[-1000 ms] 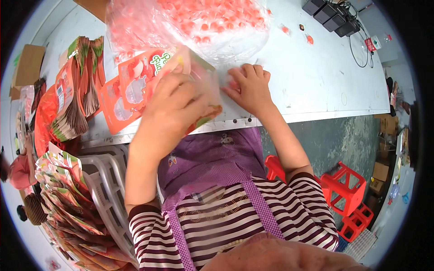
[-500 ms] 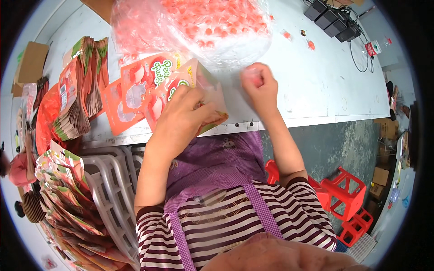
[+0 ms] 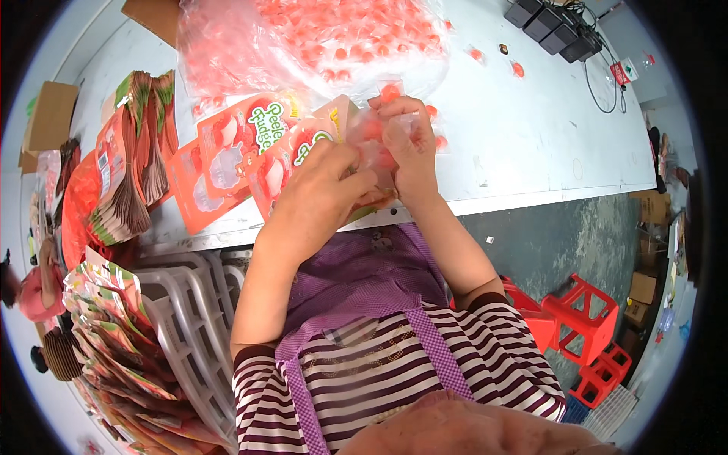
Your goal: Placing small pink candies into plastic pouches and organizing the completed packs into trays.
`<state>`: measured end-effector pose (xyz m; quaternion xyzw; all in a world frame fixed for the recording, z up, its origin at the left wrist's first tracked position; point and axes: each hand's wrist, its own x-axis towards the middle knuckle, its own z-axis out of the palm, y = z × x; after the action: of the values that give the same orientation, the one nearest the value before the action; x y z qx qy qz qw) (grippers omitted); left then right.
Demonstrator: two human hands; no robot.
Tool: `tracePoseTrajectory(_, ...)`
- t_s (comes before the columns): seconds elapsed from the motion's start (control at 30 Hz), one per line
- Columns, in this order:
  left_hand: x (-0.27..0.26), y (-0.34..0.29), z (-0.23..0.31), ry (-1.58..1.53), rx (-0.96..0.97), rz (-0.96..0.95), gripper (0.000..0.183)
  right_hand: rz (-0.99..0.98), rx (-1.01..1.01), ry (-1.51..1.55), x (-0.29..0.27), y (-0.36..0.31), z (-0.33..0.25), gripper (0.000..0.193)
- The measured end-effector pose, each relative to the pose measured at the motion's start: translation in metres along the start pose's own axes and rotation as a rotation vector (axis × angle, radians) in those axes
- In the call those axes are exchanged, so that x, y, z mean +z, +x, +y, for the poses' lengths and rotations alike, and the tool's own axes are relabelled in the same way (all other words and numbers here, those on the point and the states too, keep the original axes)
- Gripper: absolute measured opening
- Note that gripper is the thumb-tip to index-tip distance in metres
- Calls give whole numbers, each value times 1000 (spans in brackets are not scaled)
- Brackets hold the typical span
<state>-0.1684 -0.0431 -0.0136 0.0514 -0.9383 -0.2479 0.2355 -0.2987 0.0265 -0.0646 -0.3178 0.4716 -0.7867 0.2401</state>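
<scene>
Pouch (image 3: pixel 324 123), one: red-pink, printed with fruit and green-and-white lettering; hand-held, slanted, its mouth end toward 2 o'clock; centre covered. Position: 11 o'clock from mid-view.

Candies (image 3: pixel 390 92), several: round, red-pink, in clear wrappers; hand-held in a loose cluster at the pouch's 2 o'clock side, partly blurred. Whether any sit inside the pouch cannot be told.

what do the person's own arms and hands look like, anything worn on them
The left hand and right hand are bare, without gloves. No watch or bracelet shows on the bare forearms. The sleeves are striped white and dark maroon, ending in plain dark maroon cuffs near the elbows.
</scene>
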Motion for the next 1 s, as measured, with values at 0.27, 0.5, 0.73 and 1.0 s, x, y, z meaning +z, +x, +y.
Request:
tracePoseTrajectory(0.27,2,-2,-2,19,5,12,19,-4,-75,-42,-5,-6,-1,13)
tracePoseTrajectory(0.5,-1,-6,-1,45,-1,-45,13,-53,-36,69,-1,-10,-1,9)
tracePoseTrajectory(0.73,-5,-11,-2,25,93,119,18,-375,-272,-434,-7,-16,-7,61)
tracePoseTrajectory(1.0,-13,-24,-6,12,138,212,28,-538,-437,-582,-2,-26,-20,74)
